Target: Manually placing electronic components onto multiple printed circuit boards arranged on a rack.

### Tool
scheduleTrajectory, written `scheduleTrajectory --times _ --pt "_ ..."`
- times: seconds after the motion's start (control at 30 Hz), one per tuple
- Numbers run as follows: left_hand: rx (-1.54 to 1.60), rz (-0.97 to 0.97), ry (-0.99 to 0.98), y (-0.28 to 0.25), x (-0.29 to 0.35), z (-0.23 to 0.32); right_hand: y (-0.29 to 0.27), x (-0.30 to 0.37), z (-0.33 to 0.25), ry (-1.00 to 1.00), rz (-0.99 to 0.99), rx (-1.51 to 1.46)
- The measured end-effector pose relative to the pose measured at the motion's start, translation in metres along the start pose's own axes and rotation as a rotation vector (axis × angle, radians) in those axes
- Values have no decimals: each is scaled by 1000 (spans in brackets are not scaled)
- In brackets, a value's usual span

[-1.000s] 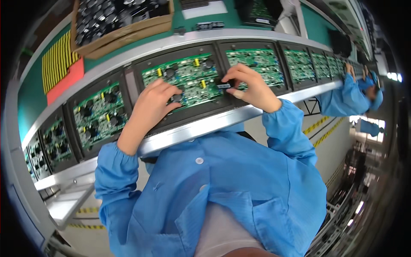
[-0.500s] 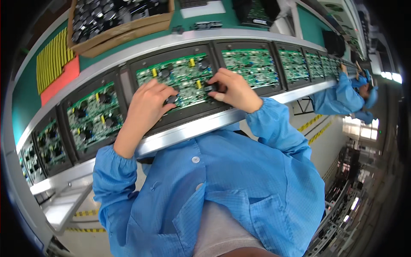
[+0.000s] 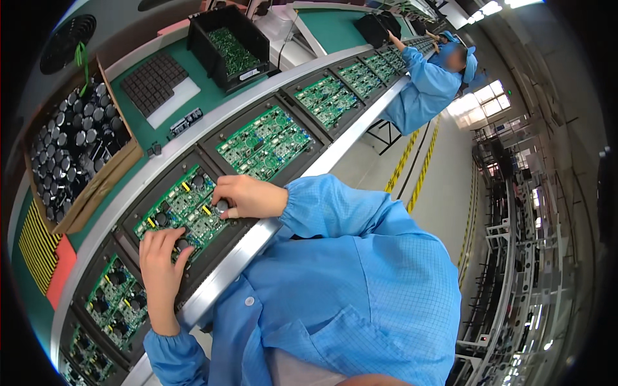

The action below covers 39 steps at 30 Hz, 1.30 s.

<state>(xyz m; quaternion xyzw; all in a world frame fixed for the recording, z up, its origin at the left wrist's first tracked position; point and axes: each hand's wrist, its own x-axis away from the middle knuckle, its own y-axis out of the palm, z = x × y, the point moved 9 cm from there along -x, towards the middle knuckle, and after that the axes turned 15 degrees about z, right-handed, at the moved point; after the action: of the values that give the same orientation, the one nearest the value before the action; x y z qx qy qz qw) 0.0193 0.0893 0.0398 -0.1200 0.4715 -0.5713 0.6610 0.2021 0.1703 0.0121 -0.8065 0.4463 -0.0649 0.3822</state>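
A green circuit board (image 3: pixel 205 224) lies in a dark carrier frame on the line in front of me. At its near left corner, my left hand (image 3: pixel 161 260) has thumb and fingers closed round a round black capacitor (image 3: pixel 183 245). Toward the board's right edge, my right hand (image 3: pixel 248 196) grips a second black capacitor (image 3: pixel 223 206) between thumb and fingers, down against the board. Two more capacitors stand on the far side of the board, one of them the round capacitor (image 3: pixel 198 182), beside small yellow parts. The capacitors' lower ends are hidden.
Beyond the rail stand a cardboard box (image 3: pixel 106 193) of capacitors, black blocks (image 3: pixel 154 80) and a black bin (image 3: pixel 259 48) with small green parts. More framed boards (image 3: pixel 264 143) line both sides. A co-worker in blue (image 3: pixel 425 90) is farther along; a metal rail (image 3: pixel 235 267) runs before me.
My view has swung to the right, so the line now slants and more of the aisle shows. Both hands stay at the same board, each at a capacitor.
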Motion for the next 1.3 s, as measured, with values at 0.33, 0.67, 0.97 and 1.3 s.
scheduleTrajectory --times 0.33,0.67,0.97,1.3 --pt "45 13 -26 1 7 -8 13 2 -6 9 -22 94" --pt "139 115 36 -5 -2 -3 -145 -64 49 7 541 252" --pt "133 93 91 -5 -25 40 -194 -203 189 -127 468 697" --pt "-89 -125 393 38 -154 111 -193 -249 227 -242 414 940"
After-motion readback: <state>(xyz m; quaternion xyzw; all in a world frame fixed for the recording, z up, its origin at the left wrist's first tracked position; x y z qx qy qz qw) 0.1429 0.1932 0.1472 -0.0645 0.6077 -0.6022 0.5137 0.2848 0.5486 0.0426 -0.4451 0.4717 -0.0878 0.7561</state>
